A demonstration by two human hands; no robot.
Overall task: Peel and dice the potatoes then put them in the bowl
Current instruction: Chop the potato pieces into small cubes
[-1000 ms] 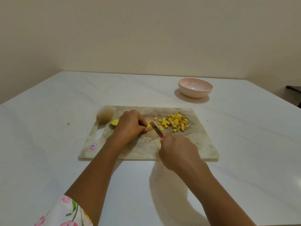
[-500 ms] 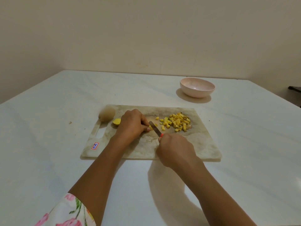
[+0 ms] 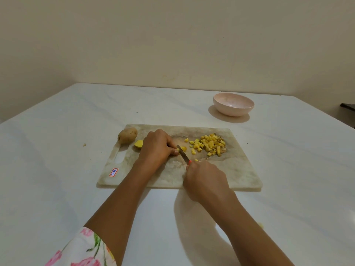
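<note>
**Potato under the knife at mid-board**

A white worktop [image 3: 57, 169] fills the lower two thirds of the frame and meets a plain cream wall [image 3: 172, 45] above. A dark object [image 3: 347, 107] shows at the right edge. A pale marbled cutting board [image 3: 230, 173] lies at centre, with a handle slot and a red-and-blue sticker [image 3: 113, 172] at its left end. A pink bowl [image 3: 233, 104] stands on the worktop beyond the board's upper right corner, well apart from it. An unpeeled potato [image 3: 127, 135] sits at the board's upper left corner, with a peeled yellow chunk [image 3: 138, 144] just beside it. A pile of diced potato [image 3: 211, 144] lies at the board's upper right.

The left hand [image 3: 155, 148], palm down, curls its fingers [image 3: 172, 150] onto a small potato piece [image 3: 183, 149] at mid-board, pinning it. The right hand [image 3: 206, 179] is wrapped tight round the orange handle of a knife [image 3: 182, 154]. Its blade points to the upper left and touches that piece. A floral sleeve [image 3: 82, 250] shows at lower left.
</note>
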